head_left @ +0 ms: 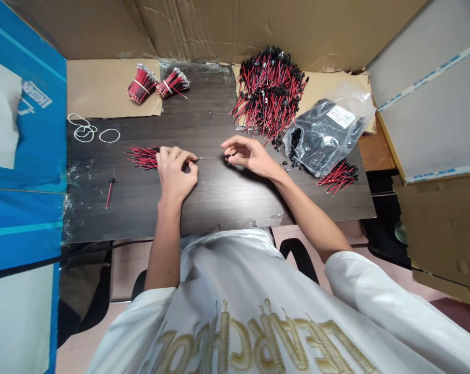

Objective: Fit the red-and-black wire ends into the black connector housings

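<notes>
My left hand rests on the dark table, fingers pinched on a thin red-and-black wire whose bare tip pokes out to the right. A small loose pile of the same wires lies just left of that hand. My right hand hovers a little to the right, fingers curled round a small black connector. The two hands are a short gap apart.
A big heap of wires with black connectors lies at the back. Two banded wire bundles, white rubber bands, a plastic bag of black parts, more wires and one finished wire surround me. Cardboard walls enclose the table.
</notes>
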{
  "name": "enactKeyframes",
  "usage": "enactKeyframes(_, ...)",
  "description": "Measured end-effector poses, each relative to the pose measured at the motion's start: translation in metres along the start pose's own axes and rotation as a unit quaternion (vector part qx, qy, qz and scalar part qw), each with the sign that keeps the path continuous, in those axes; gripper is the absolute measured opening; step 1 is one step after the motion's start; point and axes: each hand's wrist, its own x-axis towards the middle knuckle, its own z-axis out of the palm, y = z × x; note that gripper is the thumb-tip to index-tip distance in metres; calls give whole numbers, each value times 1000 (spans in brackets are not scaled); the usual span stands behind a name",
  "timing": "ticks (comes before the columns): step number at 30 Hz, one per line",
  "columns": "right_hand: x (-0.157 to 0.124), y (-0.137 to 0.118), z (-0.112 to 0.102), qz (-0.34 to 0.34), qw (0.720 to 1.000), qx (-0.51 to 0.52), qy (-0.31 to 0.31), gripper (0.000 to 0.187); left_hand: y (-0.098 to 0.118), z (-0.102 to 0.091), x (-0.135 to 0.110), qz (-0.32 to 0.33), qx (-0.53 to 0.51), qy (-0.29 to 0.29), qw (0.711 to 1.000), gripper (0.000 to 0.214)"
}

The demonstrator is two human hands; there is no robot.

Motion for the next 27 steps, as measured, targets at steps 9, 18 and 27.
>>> enactKeyframes(9, -2, 3, 1, -21, 993, -118, 1, 38, 5, 5, 1, 3, 28, -21, 999, 8)
enactKeyframes(18, -2, 1, 4, -32, 985, -167, 11, 34, 4, 6, -1, 4, 14, -50, 999, 13)
enactKeyframes(27, -3, 0, 5, -23, 988, -153, 19, 29, 16, 14, 0, 34, 3, -57, 998, 26)
